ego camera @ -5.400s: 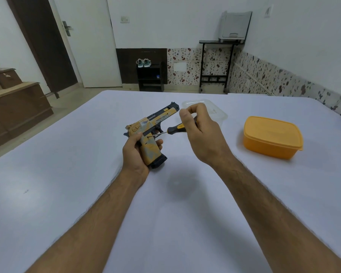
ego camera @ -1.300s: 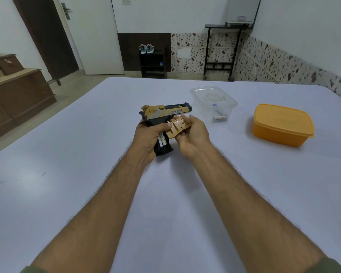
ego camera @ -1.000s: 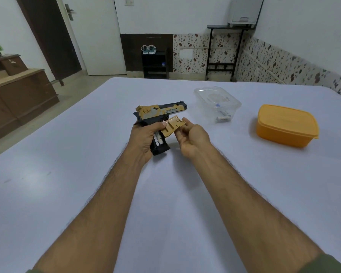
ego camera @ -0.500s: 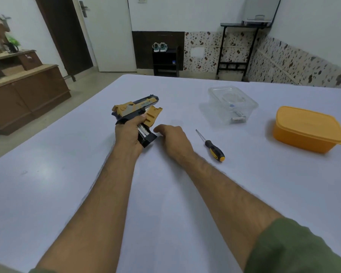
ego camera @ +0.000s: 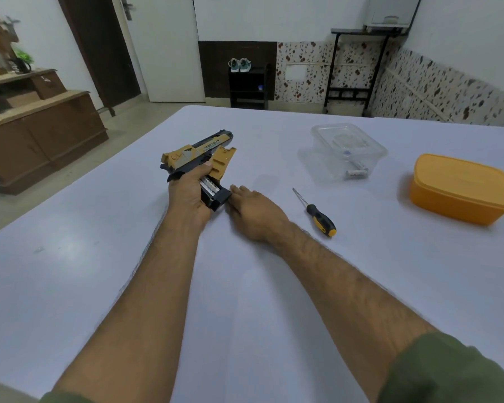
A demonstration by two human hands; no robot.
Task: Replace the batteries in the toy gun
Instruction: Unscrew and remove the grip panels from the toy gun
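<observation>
Though printed, toy gun lettering stays unreadable.

Even, soft indoor light, fairly bright, source not in view. Bench shows a pale sheen patch at left, no hard glare. Shadows faint & diffuse: soft one under orange box, thin one by screwdriver. Wide-angle bend at edges, walls & door frame lean. Centre sharp; sleeves at bottom corners & top-left corner blurred.
</observation>
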